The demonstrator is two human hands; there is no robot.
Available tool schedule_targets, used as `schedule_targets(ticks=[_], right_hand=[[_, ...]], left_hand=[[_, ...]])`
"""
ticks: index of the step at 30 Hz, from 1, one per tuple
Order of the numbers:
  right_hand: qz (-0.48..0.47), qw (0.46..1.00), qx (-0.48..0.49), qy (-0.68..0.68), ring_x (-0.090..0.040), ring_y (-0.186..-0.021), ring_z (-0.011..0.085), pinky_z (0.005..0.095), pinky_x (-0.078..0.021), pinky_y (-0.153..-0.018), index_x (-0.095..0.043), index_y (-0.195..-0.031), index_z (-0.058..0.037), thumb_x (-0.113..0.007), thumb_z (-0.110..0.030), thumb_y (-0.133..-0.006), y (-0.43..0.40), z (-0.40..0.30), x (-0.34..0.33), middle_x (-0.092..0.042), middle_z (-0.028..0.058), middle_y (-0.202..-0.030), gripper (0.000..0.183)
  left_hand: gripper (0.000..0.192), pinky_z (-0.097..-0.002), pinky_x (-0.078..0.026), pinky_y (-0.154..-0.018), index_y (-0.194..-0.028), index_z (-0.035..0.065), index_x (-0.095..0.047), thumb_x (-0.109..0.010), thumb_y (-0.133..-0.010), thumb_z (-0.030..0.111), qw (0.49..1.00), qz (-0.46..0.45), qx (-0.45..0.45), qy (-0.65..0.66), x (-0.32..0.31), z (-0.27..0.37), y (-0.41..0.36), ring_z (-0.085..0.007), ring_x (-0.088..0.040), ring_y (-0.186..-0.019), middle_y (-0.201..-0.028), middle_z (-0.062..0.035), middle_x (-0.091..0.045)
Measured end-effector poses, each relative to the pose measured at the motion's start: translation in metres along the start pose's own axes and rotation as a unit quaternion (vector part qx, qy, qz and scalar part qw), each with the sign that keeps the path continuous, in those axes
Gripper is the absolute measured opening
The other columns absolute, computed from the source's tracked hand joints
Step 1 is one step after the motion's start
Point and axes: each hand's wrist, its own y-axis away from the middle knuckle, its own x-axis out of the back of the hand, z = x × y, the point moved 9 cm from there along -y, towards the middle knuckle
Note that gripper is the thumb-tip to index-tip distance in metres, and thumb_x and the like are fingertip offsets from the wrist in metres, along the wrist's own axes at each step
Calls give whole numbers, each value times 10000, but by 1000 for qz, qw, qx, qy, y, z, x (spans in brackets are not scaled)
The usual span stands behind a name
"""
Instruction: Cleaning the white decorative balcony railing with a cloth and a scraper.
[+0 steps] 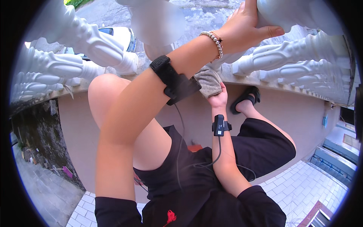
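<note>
My left hand [246, 27] reaches across to the upper right and grips a white, turned baluster [283, 14], its thumb spread over the near side. A beaded bracelet circles that wrist. Lower down, my right hand [219, 98] holds a folded grey cloth [209, 82] near the foot of the same baluster, at the ledge. Some of its fingers are hidden by the cloth. Each forearm has a black strapped device with a cable; the left one partly overlaps the cloth's edge.
More white balusters [107, 45] [269, 54] stand along the curved ledge [255, 81] on both sides. My bent knees and a black sandal [246, 99] are close to it. Beyond the balusters, a white car [120, 35] stands on paved ground. White tiles [300, 181] lie at lower right.
</note>
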Motion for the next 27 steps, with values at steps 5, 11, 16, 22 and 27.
schedule_targets(ticks=[5, 11, 16, 22, 27], right_hand=[[-20, 999, -20, -17, -371, -1349, 358, 508, -233, -1149, -397, -1391, 5, -368, -266, -952, -17, 26, -25, -431, 181, -1440, 516], [72, 995, 17, -64, -379, -1340, 355, 504, -244, -1140, -401, -1380, 18, -364, -268, -970, -39, 38, -37, -426, 181, -1441, 501], [35, 998, -36, 47, -356, -1358, 377, 514, -226, -1155, -382, -1403, 12, -316, -274, -963, -9, 12, -19, -389, 192, -1468, 529], [37, 998, -42, 33, -362, -1352, 382, 516, -227, -1155, -365, -1419, 4, -314, -273, -962, -21, 4, -11, -393, 195, -1465, 537], [96, 995, -2, 20, -371, -1351, 355, 503, -248, -1140, -389, -1394, 12, -305, -280, -987, -45, 25, -24, -408, 184, -1456, 508]], left_hand=[[813, -427, -377, -1029, -1453, 47, -100, -640, -907, 312, 1000, -4, 1, -12, -1, 5, 0, -384, -451, -1249, -1325, -303, -423], [788, -428, -365, -1042, -1455, 52, -114, -639, -909, 270, 999, -18, 12, 47, -7, 0, -2, -351, -410, -1281, -1343, -285, -394], [798, -421, -355, -1045, -1453, 48, -124, -655, -899, 266, 999, 7, -36, 20, 2, 1, 3, -341, -412, -1261, -1347, -261, -384], [799, -415, -353, -1045, -1461, 65, -133, -663, -892, 247, 1000, 13, -7, 4, -2, 9, 1, -344, -401, -1270, -1351, -265, -382], [815, -414, -348, -1051, -1469, 67, -117, -662, -890, 244, 997, 3, 22, 69, -6, 0, -1, -352, -392, -1279, -1355, -261, -381]])
